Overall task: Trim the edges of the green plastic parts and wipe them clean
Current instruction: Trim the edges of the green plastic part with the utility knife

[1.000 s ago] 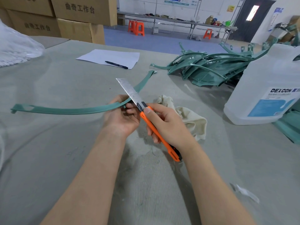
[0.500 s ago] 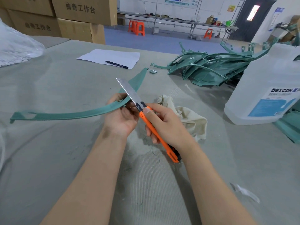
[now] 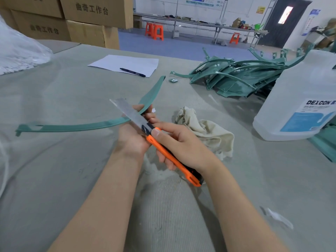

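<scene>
The left hand [image 3: 133,137] is curled round the middle of a curved green strip [image 3: 72,127], which arcs out to its left and beyond its fingers. The right hand [image 3: 181,144], touching it, grips an orange knife [image 3: 169,155], blade across the strip. A cloth [image 3: 209,131] lies just right of that hand.

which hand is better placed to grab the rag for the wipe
Right, probably. The cloth lies just beside the right hand, which must first set down the knife. The left hand grips the green strip, farther away.
</scene>
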Action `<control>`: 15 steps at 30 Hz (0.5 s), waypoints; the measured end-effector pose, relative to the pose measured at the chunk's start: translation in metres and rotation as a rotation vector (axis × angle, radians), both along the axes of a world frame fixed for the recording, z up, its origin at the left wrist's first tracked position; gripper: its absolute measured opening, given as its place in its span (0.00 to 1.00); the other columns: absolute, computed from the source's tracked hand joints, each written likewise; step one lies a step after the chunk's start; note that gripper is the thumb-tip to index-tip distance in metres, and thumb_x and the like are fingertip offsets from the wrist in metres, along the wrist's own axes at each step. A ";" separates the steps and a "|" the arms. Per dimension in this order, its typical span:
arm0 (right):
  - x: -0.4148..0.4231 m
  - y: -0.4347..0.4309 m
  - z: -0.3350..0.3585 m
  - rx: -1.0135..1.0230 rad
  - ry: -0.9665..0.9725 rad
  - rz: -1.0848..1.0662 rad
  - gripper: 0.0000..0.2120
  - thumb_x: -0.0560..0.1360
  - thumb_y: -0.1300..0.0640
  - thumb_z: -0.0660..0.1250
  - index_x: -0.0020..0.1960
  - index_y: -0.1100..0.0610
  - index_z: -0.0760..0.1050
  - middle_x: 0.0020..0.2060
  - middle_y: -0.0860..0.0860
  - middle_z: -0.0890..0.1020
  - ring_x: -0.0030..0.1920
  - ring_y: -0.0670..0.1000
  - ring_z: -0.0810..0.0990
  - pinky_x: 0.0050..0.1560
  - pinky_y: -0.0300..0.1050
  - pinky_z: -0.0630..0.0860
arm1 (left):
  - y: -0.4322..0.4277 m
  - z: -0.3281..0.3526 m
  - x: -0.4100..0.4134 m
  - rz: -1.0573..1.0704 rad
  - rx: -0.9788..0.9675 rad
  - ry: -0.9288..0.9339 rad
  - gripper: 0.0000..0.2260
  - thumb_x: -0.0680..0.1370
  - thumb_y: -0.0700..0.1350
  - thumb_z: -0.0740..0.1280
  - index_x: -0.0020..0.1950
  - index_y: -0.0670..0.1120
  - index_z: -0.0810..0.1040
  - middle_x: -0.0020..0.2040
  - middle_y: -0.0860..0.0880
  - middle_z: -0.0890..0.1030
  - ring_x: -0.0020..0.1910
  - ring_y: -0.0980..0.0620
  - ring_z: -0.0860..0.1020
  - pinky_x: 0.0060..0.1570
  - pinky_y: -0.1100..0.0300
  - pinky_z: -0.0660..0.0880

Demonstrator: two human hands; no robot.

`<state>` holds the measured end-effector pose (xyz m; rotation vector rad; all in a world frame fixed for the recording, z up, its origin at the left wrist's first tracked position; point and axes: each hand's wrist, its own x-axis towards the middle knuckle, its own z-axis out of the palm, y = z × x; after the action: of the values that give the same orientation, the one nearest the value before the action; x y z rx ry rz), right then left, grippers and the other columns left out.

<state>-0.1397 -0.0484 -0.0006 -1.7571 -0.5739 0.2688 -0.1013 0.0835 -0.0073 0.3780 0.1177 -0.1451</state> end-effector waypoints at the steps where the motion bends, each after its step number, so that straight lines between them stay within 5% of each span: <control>1: 0.001 -0.002 0.001 0.035 0.011 -0.022 0.09 0.82 0.51 0.60 0.50 0.50 0.78 0.27 0.55 0.78 0.21 0.50 0.74 0.23 0.38 0.72 | -0.001 0.000 0.002 0.037 -0.036 0.038 0.17 0.75 0.42 0.59 0.31 0.38 0.78 0.27 0.47 0.75 0.23 0.52 0.72 0.25 0.69 0.70; 3: 0.006 -0.007 0.001 0.120 0.024 -0.129 0.09 0.82 0.51 0.60 0.48 0.48 0.77 0.27 0.55 0.78 0.21 0.49 0.73 0.23 0.38 0.71 | -0.003 0.001 0.004 0.097 -0.050 0.098 0.16 0.75 0.40 0.58 0.29 0.40 0.77 0.26 0.47 0.76 0.23 0.54 0.70 0.25 0.68 0.68; 6: 0.013 -0.015 0.000 0.175 0.004 -0.315 0.09 0.82 0.51 0.59 0.49 0.50 0.77 0.26 0.54 0.77 0.21 0.50 0.73 0.23 0.39 0.71 | -0.005 0.004 0.002 0.051 -0.032 0.102 0.05 0.70 0.38 0.61 0.42 0.40 0.75 0.30 0.49 0.78 0.21 0.56 0.69 0.25 0.69 0.67; 10: 0.016 -0.022 -0.002 0.126 -0.012 -0.399 0.09 0.82 0.49 0.59 0.52 0.49 0.77 0.26 0.52 0.77 0.21 0.50 0.73 0.23 0.41 0.72 | -0.005 0.004 0.000 -0.024 -0.014 0.103 0.19 0.65 0.38 0.63 0.56 0.43 0.72 0.29 0.49 0.79 0.20 0.57 0.69 0.23 0.69 0.67; 15: 0.015 -0.021 -0.003 0.101 -0.037 -0.382 0.09 0.81 0.49 0.60 0.47 0.46 0.77 0.26 0.52 0.78 0.21 0.50 0.74 0.24 0.40 0.72 | -0.009 0.007 -0.001 -0.051 0.010 0.116 0.20 0.65 0.38 0.63 0.58 0.43 0.71 0.28 0.50 0.79 0.20 0.58 0.69 0.22 0.69 0.66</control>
<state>-0.1243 -0.0693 -0.0038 -1.7357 -0.2636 -0.0592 -0.1027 0.0748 -0.0005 0.3828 0.2232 -0.2174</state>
